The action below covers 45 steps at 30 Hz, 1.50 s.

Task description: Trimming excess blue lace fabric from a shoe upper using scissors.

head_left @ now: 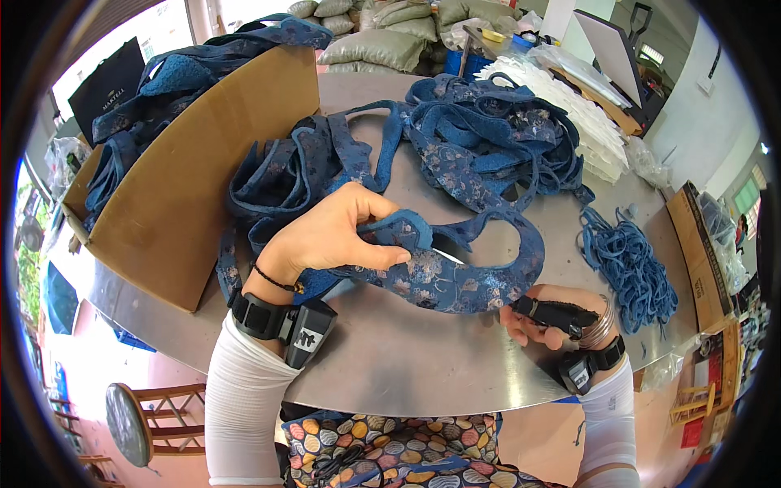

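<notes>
My left hand (329,232) pinches a blue floral fabric strip (439,281) between thumb and fingers, above the near middle of the metal table. The strip loops round to the right and back towards the heap behind it. My right hand (537,321) is closed round the black-wrapped handles of what look like scissors (561,315), at the loop's lower right edge. A thin bright metal sliver (447,256) shows by the strip near my left thumb; the fabric hides most of the blades.
Tangled blue strips (488,134) lie at the back of the metal table (455,370). A cardboard box (203,154) with more strips stands left. Narrow blue offcuts (626,268) lie right, near another carton (700,252). White stacked pieces (578,114) sit behind; a stool (130,423) stands lower left.
</notes>
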Motion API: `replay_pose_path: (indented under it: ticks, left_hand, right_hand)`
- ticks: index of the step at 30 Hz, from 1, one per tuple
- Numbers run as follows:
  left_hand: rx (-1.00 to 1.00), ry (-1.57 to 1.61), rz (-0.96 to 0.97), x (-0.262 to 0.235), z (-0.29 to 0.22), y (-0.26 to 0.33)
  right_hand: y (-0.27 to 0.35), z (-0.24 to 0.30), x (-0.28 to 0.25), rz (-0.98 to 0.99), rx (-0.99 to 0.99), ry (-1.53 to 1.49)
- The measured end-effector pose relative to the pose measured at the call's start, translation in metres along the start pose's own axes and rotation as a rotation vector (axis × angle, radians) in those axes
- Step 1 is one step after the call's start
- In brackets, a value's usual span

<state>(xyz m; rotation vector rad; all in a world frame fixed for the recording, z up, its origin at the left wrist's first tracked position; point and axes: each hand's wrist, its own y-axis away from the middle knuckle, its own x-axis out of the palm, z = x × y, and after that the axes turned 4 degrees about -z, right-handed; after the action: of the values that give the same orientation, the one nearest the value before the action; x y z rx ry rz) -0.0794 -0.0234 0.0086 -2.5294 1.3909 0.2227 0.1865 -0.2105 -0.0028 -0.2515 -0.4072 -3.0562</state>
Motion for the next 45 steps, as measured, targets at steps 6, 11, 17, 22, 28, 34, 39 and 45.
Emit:
replay_pose_path:
  ticks: [6,11,17,22,28,34,39,45]
  left_hand:
    - [-0.046,0.060,0.019,0.000,0.001,0.002]
    - [0.091,-0.095,-0.179,0.001,0.009,-0.003]
    - [0.353,-0.244,-0.725,0.020,0.015,-0.012]
    - [-0.132,0.219,0.234,0.053,-0.007,0.001]
    - [-0.359,0.466,0.111,0.090,0.024,-0.014]
    - [-0.091,1.091,-0.480,0.087,0.031,-0.023]
    - [0.017,1.152,-0.642,0.072,0.024,-0.020]
    - [-0.258,0.351,-0.417,0.043,0.001,-0.011]
  right_hand:
    - [-0.013,0.011,-0.005,0.213,0.045,0.416]
    - [-0.023,-0.014,-0.028,0.244,0.247,0.133]
    - [-0.038,-0.018,-0.020,0.251,-0.147,0.190]
    - [-0.042,-0.017,-0.022,0.156,-0.223,0.273]
    - [-0.041,-0.027,-0.003,0.099,-0.202,0.198]
    - [-0.043,-0.034,0.007,0.127,-0.239,0.083]
    - [-0.047,-0.034,0.001,0.176,-0.215,0.102]
    - [-0.044,-0.031,0.003,0.138,-0.174,0.159]
